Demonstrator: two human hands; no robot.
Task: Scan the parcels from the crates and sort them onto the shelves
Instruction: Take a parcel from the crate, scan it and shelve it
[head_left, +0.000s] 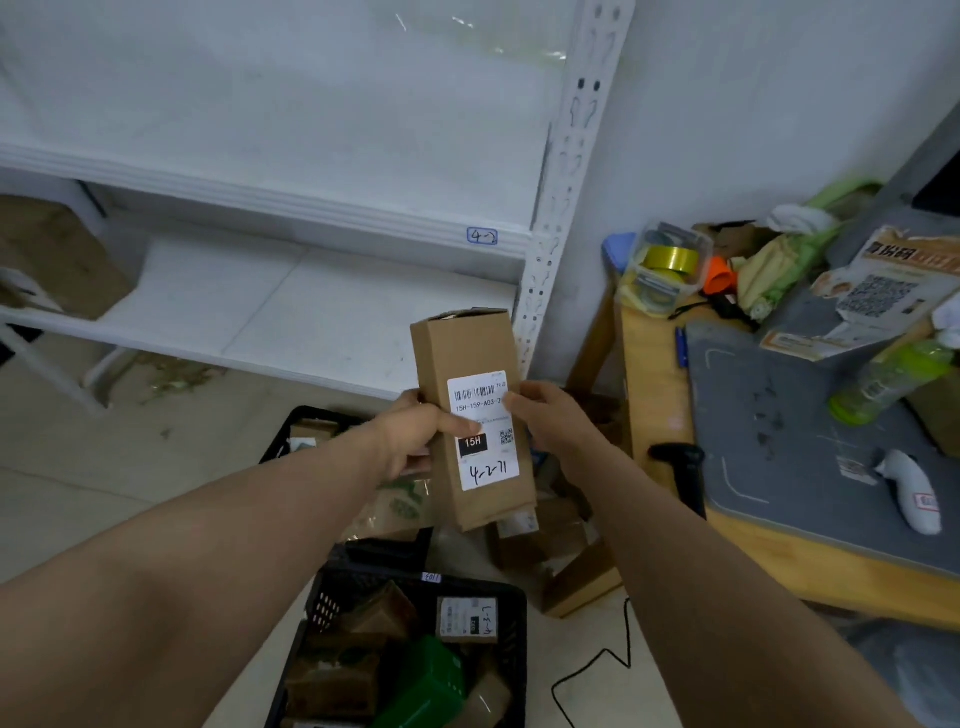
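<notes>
A tall brown cardboard parcel (467, 353) is held upright in front of the white shelves (270, 213). Its white label carries a barcode, "15H" and the handwritten "4-2-71". My left hand (415, 436) grips its left side with the thumb across the label. My right hand (545, 415) holds its right edge. A small tag reading "4-2" (482, 236) sits on the shelf edge above the parcel. A black crate (511, 623) with several parcels stands below, and a second black crate (283, 441) lies behind my left hand.
A wooden table (654, 374) with a grey mat (769, 431) stands to the right, holding a white handheld scanner (911, 493), a black scanner (685, 467), a green bottle (893, 379) and tape rolls (667, 260). A brown box (57, 254) sits on the lower shelf at the left.
</notes>
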